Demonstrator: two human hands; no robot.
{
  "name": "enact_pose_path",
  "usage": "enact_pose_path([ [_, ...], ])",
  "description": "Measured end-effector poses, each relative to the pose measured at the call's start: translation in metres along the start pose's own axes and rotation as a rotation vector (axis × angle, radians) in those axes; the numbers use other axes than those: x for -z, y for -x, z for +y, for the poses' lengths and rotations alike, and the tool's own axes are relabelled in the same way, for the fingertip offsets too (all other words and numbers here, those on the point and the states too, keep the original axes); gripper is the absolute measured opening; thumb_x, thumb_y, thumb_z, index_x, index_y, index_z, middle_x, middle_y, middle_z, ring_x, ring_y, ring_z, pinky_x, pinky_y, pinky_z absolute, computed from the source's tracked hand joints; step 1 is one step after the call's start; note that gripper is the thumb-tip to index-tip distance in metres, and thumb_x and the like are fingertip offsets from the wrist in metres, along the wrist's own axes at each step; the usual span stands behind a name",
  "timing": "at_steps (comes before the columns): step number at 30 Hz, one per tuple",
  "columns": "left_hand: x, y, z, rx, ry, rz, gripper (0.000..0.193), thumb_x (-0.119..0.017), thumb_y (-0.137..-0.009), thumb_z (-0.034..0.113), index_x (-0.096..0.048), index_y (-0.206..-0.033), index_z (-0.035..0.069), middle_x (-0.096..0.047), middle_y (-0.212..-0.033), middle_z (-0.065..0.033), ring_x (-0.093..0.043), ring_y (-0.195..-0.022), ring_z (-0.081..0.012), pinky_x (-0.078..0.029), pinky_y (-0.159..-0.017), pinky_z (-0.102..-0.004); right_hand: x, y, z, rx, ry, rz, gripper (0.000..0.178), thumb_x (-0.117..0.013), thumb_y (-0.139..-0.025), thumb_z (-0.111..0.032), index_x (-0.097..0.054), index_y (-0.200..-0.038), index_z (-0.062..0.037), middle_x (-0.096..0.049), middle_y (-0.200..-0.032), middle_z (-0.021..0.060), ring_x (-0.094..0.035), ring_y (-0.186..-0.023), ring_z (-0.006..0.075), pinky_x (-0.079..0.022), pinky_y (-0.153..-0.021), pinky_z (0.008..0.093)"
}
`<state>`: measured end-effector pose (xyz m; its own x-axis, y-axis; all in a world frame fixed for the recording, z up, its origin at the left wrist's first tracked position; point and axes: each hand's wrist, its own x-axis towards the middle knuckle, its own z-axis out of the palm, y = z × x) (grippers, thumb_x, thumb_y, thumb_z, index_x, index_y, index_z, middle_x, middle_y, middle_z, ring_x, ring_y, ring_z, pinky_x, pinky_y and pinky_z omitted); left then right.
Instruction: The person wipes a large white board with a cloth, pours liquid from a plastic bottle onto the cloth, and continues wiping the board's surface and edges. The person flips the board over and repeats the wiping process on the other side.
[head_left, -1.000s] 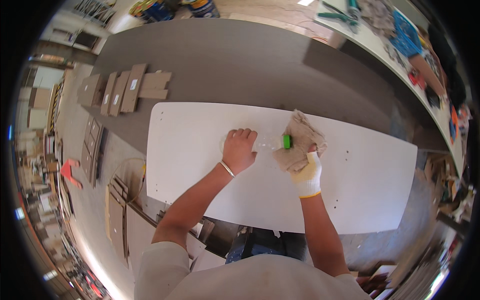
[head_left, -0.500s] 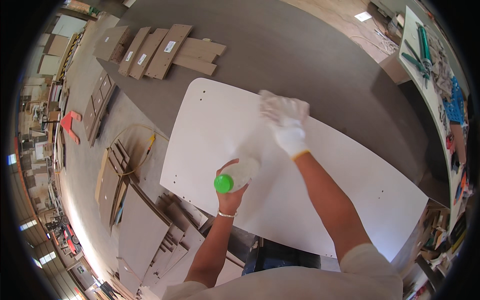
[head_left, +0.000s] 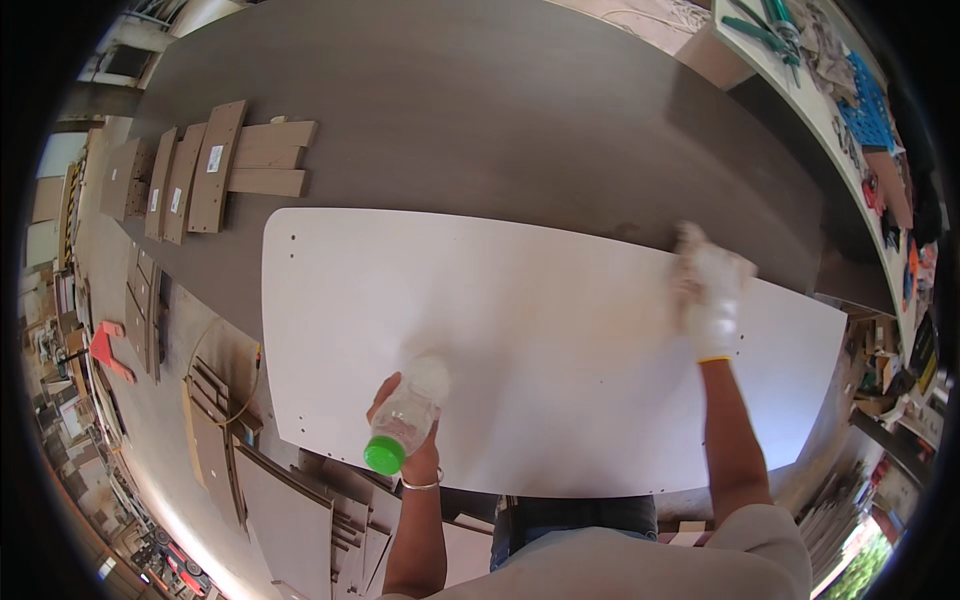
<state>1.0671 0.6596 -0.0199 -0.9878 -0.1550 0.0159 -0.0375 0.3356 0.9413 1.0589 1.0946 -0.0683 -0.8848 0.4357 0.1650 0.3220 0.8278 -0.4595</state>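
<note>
A large white panel (head_left: 540, 320) with rounded corners and small holes lies flat in front of me. My left hand (head_left: 424, 462), bare with a bracelet at the wrist, is closed round a clear plastic bottle (head_left: 412, 408). The bottle is tilted over the panel's near left part, its green cap (head_left: 384, 455) toward me. My right hand (head_left: 712, 290) wears a white glove with a yellow cuff edge and is at the panel's far edge, on the right. Motion smears its fingers, so whether it holds anything cannot be made out.
The panel rests on a wide dark brown surface (head_left: 480, 130). Several brown boards (head_left: 218, 165) lie at its far left. A side table (head_left: 800, 85) at the right carries green tools and a blue mesh piece (head_left: 866, 105). More boards (head_left: 285, 515) stand at the lower left.
My right hand has swept rightward along the panel's far edge. The left hand still holds the bottle, now tipped more onto its side. The whole view has turned and shifted.
</note>
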Motion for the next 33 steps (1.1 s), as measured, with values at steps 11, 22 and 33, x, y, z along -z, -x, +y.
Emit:
enact_pose_path([
  [11, -0.090, 0.023, 0.037, 0.037, 0.019, -0.030, 0.064, -0.062, -0.089, -0.005, -0.038, -0.149, -0.006, -0.051, -0.146, -0.0183, -0.051, -0.133, -0.0324, -0.042, -0.115, -0.0472, -0.049, -0.019, -0.074, 0.315, -0.212, 0.109, 0.022, -0.064, -0.081, -0.011, -0.063, -0.103, -0.0081, -0.061, -0.099, 0.0108, -0.059, -0.100, 0.0303, -0.047, -0.080, 0.0427],
  [22, -0.218, 0.110, 0.076, -0.040, 0.161, -0.079, 0.064, -0.069, -0.089, -0.007, -0.044, -0.147, 0.001, -0.051, -0.146, -0.0125, -0.048, -0.135, -0.0281, -0.040, -0.116, -0.0453, 0.191, 0.102, 0.371, -0.451, -0.018, 0.344, 0.016, -0.065, -0.084, -0.012, -0.063, -0.100, -0.0085, -0.063, -0.093, 0.0119, -0.063, -0.096, 0.0295, -0.049, -0.076, 0.0430],
  [33, -0.352, 0.248, 0.133, -0.046, 0.187, -0.251, 0.062, -0.067, -0.089, -0.007, -0.045, -0.147, 0.000, -0.052, -0.144, -0.0112, -0.051, -0.131, -0.0258, -0.041, -0.115, -0.0434, 0.199, 0.110, 0.387, 0.018, -0.117, 0.370, 0.018, -0.069, -0.077, -0.014, -0.065, -0.095, -0.0126, -0.063, -0.099, 0.0069, -0.057, -0.105, 0.0296, -0.044, -0.091, 0.0442],
])
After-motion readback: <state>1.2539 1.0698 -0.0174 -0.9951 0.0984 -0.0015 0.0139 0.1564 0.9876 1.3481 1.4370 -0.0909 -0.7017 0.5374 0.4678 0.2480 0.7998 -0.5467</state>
